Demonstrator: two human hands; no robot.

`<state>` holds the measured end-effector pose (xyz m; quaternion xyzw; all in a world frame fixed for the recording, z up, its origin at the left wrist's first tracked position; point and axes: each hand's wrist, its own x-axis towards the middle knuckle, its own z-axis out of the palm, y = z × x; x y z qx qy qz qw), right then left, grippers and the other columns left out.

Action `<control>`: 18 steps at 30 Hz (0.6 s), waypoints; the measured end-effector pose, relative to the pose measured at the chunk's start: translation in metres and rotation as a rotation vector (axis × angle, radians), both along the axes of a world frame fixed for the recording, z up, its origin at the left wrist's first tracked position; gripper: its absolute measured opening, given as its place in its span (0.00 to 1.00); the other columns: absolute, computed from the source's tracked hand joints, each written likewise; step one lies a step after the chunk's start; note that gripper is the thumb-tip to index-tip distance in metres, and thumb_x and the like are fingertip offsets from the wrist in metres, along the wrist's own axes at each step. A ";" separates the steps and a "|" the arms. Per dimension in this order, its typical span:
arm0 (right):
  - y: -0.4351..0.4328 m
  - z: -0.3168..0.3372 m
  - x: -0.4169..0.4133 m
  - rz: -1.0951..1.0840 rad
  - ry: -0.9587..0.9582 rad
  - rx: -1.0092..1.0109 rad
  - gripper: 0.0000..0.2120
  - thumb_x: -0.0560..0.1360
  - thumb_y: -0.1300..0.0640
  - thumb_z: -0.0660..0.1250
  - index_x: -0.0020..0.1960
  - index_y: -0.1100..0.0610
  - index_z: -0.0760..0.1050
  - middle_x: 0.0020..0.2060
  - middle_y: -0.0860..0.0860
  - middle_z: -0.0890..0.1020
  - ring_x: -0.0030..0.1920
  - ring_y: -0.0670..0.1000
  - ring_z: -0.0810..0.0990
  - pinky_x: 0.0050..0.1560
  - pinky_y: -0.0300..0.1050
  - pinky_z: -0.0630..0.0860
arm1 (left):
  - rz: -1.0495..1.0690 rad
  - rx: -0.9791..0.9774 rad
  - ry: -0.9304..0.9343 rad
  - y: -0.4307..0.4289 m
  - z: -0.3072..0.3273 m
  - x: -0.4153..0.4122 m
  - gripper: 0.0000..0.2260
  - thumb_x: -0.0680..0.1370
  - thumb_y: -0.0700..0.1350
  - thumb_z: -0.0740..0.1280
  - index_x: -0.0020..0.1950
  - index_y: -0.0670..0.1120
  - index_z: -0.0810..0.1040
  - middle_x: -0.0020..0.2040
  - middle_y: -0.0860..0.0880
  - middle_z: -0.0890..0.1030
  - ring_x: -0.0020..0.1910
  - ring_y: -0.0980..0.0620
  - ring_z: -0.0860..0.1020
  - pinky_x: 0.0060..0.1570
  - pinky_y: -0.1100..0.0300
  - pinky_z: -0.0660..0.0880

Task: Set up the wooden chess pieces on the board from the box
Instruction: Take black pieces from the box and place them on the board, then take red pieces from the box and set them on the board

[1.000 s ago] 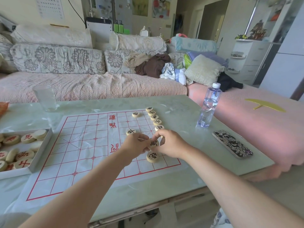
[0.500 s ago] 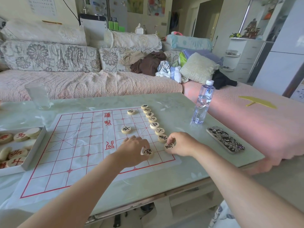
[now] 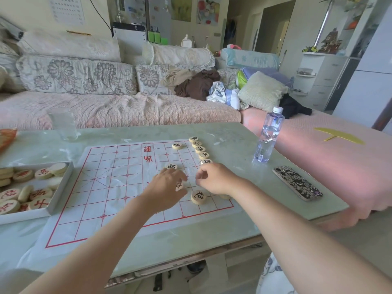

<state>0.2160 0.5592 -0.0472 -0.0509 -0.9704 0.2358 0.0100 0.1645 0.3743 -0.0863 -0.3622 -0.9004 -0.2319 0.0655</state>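
My left hand (image 3: 167, 188) pinches a wooden xiangqi piece (image 3: 179, 185) over the right half of the paper board (image 3: 110, 187); another piece (image 3: 199, 197) lies just beside it; my right hand (image 3: 214, 179) hovers near, fingers curled, contents I cannot tell; the box (image 3: 60, 194) sits left, holding red-marked pieces.

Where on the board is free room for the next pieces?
Free: the left half of the board, between the box and the red characters. Crowded: the row of pieces along the right edge, and the squares around the left hand and right hand.
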 end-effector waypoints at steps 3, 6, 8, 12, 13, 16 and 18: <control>-0.038 0.005 -0.014 0.085 0.025 -0.052 0.04 0.75 0.51 0.69 0.48 0.48 0.80 0.45 0.43 0.81 0.48 0.46 0.79 0.48 0.41 0.75 | 0.081 0.032 -0.010 -0.031 0.011 -0.009 0.12 0.76 0.51 0.68 0.58 0.52 0.75 0.49 0.55 0.75 0.50 0.53 0.71 0.48 0.60 0.69; -0.082 0.011 -0.029 0.177 0.034 -0.065 0.06 0.75 0.51 0.69 0.52 0.47 0.78 0.47 0.44 0.81 0.49 0.47 0.79 0.49 0.43 0.76 | 0.185 0.036 -0.026 -0.073 0.021 -0.019 0.11 0.77 0.50 0.66 0.58 0.51 0.74 0.50 0.54 0.76 0.48 0.53 0.72 0.45 0.60 0.69; -0.114 0.013 -0.038 0.246 0.036 -0.068 0.09 0.76 0.51 0.68 0.56 0.49 0.78 0.50 0.45 0.81 0.51 0.49 0.79 0.52 0.45 0.76 | 0.244 0.027 -0.022 -0.105 0.024 -0.026 0.11 0.77 0.49 0.66 0.59 0.50 0.75 0.50 0.53 0.76 0.47 0.53 0.73 0.44 0.59 0.69; -0.181 0.010 -0.059 0.370 0.039 -0.071 0.10 0.76 0.53 0.68 0.58 0.51 0.78 0.53 0.48 0.81 0.54 0.50 0.78 0.58 0.47 0.75 | 0.394 0.019 -0.026 -0.169 0.027 -0.039 0.11 0.77 0.47 0.65 0.60 0.49 0.75 0.50 0.52 0.76 0.47 0.52 0.74 0.45 0.58 0.71; -0.197 0.008 -0.064 0.394 0.036 -0.068 0.11 0.76 0.53 0.68 0.58 0.51 0.78 0.53 0.49 0.80 0.55 0.51 0.78 0.59 0.48 0.75 | 0.449 0.018 -0.017 -0.184 0.028 -0.042 0.12 0.77 0.46 0.64 0.60 0.49 0.75 0.52 0.51 0.77 0.49 0.50 0.75 0.47 0.57 0.72; -0.246 0.004 -0.082 0.475 0.025 0.011 0.13 0.77 0.53 0.66 0.61 0.51 0.77 0.57 0.51 0.78 0.59 0.53 0.77 0.62 0.50 0.74 | 0.585 -0.021 -0.006 -0.230 0.029 -0.050 0.13 0.77 0.45 0.63 0.61 0.50 0.74 0.57 0.48 0.76 0.57 0.46 0.74 0.53 0.53 0.73; -0.276 0.004 -0.093 0.521 0.032 0.053 0.14 0.76 0.56 0.65 0.62 0.52 0.76 0.60 0.53 0.77 0.61 0.54 0.76 0.62 0.49 0.73 | 0.649 -0.061 -0.021 -0.262 0.027 -0.054 0.14 0.77 0.46 0.63 0.63 0.50 0.73 0.60 0.47 0.75 0.60 0.44 0.72 0.56 0.52 0.72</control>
